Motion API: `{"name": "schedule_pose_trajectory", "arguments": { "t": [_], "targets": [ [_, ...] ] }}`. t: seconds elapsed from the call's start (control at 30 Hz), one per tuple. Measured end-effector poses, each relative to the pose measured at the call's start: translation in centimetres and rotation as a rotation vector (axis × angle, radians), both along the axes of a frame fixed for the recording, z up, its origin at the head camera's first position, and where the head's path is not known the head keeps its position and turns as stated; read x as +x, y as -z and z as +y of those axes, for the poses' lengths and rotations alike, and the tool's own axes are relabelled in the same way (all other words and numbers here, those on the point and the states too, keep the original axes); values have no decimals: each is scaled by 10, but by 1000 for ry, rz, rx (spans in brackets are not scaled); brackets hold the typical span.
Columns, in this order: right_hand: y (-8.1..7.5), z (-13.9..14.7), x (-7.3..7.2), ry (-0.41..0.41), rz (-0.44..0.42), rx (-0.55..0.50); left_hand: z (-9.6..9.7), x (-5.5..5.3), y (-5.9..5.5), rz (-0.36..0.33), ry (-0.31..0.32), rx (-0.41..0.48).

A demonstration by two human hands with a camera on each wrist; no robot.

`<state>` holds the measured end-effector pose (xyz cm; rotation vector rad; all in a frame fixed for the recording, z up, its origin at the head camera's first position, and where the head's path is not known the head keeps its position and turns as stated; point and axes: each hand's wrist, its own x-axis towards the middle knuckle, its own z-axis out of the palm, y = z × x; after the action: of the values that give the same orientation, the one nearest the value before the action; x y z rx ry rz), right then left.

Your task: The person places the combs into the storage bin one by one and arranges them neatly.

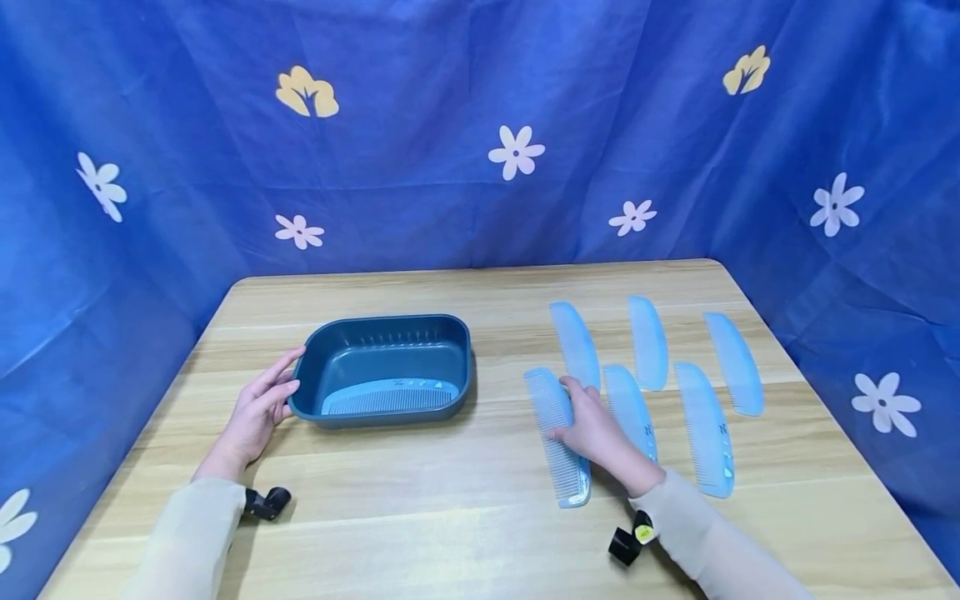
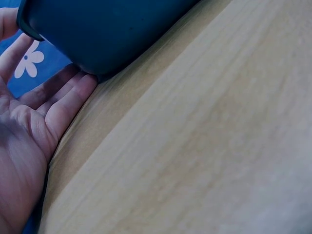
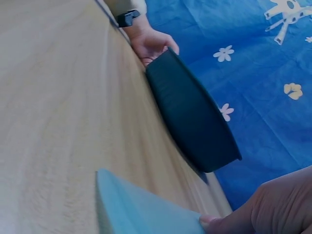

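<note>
At the left of the table stands a dark teal plastic basin (image 1: 390,419), with one translucent blue comb (image 1: 390,398) lying along its near inner side. My left hand (image 1: 255,410) holds the basin's left end, thumb and forefinger at the rim; in the left wrist view, other fingers (image 2: 68,105) touch the outer wall low down. On the right, my right hand (image 1: 596,425) grips the nearest-left comb (image 1: 555,442) across its width, thumb on the toothed side. That comb (image 3: 141,204) also shows at the bottom of the right wrist view. Part of it is hidden under the hand.
Several matching blue combs lie spread in two rows on the wooden table (image 1: 420,517), among them a back one (image 1: 648,342), a front one (image 1: 705,425) and a far right one (image 1: 735,362). A blue flowered cloth (image 1: 405,183) hangs around the table's back and sides.
</note>
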<state>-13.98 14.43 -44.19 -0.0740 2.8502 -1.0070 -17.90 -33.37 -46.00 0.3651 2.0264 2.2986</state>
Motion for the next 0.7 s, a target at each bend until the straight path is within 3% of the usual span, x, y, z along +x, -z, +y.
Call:
{"name": "schedule_pose_trajectory", "arguments": {
  "t": [0.23,0.5,0.7],
  "targets": [
    [-2,4,-3,-28,-11,-52,0,-1,0,-17,-32,-7],
    [0,8,-7,-79,-25,-211,-1,-1,2,25,33,41],
    [0,8,-8,-109,-28,-270,-1,-2,3,23,20,35]
  ]
}}
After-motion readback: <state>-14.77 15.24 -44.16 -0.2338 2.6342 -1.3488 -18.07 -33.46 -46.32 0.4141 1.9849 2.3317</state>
